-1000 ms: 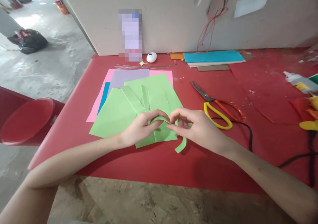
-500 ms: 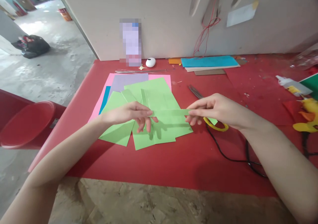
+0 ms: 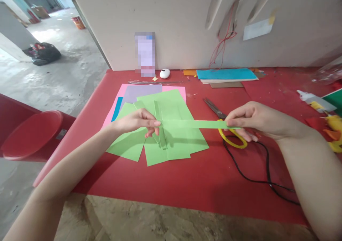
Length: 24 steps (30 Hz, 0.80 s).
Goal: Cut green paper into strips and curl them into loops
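Observation:
A narrow light-green paper strip (image 3: 193,124) is stretched level between my two hands, above the table. My left hand (image 3: 145,122) pinches its left end between thumb and fingers. At the right end, my right hand (image 3: 245,120) pinches it, with a short tip showing past the thumb. Several green paper sheets (image 3: 176,150) lie beneath, with a few folded green strips (image 3: 161,140) on top of them. Scissors with yellow handles (image 3: 235,143) lie open-bladed just left of and below my right hand, partly covered by the strip.
Pink, purple and blue paper (image 3: 141,92) lies under the green sheets. Thin wires (image 3: 152,82), a white oval object (image 3: 165,73) and a blurred upright panel (image 3: 146,54) are at the back. A black cord (image 3: 251,180), glue bottle (image 3: 311,100) and yellow glue gun (image 3: 333,127) lie right; a red bin (image 3: 32,134) stands left.
My right hand has moved right along the strip, so a longer length now shows between my hands. My left hand stays nearly in place. The view has shifted slightly.

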Available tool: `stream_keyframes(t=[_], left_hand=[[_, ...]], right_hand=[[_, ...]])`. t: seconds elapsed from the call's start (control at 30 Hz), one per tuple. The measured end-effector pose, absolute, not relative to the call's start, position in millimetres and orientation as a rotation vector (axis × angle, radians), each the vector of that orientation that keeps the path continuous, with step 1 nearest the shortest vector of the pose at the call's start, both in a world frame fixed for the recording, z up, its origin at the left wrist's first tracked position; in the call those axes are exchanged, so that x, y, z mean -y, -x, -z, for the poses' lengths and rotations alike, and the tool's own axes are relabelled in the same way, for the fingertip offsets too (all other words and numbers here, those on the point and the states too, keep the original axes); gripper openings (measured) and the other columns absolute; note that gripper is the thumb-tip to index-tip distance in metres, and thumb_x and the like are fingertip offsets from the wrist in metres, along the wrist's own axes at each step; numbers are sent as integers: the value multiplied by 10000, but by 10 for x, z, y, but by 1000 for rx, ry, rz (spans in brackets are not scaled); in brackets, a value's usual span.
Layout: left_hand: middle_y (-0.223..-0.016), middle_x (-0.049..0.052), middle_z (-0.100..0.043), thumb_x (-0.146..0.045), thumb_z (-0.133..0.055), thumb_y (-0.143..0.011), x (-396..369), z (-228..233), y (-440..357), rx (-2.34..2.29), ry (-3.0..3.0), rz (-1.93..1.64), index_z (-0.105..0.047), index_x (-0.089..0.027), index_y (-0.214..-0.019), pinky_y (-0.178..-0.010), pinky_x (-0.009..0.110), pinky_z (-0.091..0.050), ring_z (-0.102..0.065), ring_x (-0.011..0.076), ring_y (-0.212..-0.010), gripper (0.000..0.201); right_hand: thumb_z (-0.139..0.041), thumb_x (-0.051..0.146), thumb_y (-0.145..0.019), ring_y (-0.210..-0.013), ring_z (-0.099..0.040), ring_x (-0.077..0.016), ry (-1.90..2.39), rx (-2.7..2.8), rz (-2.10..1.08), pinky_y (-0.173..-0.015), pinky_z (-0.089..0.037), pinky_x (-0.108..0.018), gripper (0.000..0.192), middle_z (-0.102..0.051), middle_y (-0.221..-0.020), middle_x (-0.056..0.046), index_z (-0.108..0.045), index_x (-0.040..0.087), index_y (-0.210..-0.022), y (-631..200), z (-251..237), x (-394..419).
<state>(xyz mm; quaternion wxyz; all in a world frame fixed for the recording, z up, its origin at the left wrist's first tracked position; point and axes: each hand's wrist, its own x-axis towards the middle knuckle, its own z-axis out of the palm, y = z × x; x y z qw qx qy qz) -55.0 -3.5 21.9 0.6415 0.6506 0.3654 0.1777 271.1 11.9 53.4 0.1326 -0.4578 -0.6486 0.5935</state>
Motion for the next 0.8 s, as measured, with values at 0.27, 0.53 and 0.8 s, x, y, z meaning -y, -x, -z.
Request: stream_keyframes(t=[0.27, 0.53, 0.8], left_hand=[[-482, -2, -570, -493, -561, -811, 30, -248, 620, -729, -1482, -370, -689, -144, -723, -577, 258, -495, -504, 80, -421, 382], [-477, -33, -480, -406, -433, -884, 122, -159, 480, -1192, -1887, -282, -618, -136, -649, -436, 193, -320, -364, 48, -407, 403], [-466, -34, -403, -257, -323, -914, 212, 302, 517, -1133, -2603, -445, -437, -160, -528, -437, 248, -217, -331, 76, -409, 414]], right_hand=[[-618, 362, -734, -285, -372, -77, 1406, 1880, -1579, -330, -275, -245, 188, -482, -335, 25, -679, 226, -619, -2753, -502, -139], [-589, 424, -761, -386, -392, -137, 1776, 2207, -612, -425, -297, -299, 306, -468, -412, -12, -594, 223, -531, -2541, -346, -307], [-518, 81, -738, -791, -604, -178, 1350, 2250, -446, -768, -432, -317, 380, -644, -1102, -56, -608, 219, -1080, -1543, -160, -1290]])
